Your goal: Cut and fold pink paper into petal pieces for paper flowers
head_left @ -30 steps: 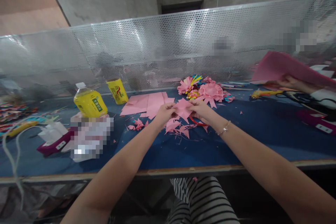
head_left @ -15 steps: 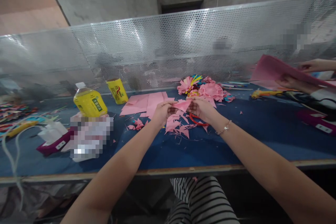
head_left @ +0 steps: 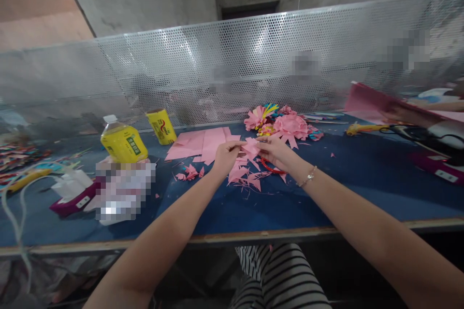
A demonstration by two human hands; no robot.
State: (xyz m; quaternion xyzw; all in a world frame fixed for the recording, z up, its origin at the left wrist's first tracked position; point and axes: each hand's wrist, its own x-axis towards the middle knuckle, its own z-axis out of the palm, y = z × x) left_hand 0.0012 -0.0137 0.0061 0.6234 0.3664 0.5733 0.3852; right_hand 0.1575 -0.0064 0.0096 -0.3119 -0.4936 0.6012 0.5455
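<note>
Between my two hands is a small piece of pink paper (head_left: 251,147), its edges partly hidden by fingers. My left hand (head_left: 228,154) pinches its left side, and my right hand (head_left: 274,150) pinches its right side. Red-handled scissors (head_left: 271,168) lie on the table under my right hand, their blades hidden. Pink paper scraps (head_left: 246,176) are scattered just below both hands. Left of them rests a stack of pink paper sheets (head_left: 203,142). Behind my right hand sits a heap of pink paper flowers (head_left: 290,126) with yellow and blue strips.
At left stand a yellow drink bottle (head_left: 123,141), a yellow can (head_left: 161,127) and a purple tissue box (head_left: 74,200). A yellow glue gun (head_left: 362,128) lies at right, near another person's hands with a pink sheet (head_left: 369,101). A perforated metal screen (head_left: 232,48) runs along the back.
The pink paper between my hands has changed from a narrow folded shape to a more opened one. At right, the other person's pink sheet has moved lower.
</note>
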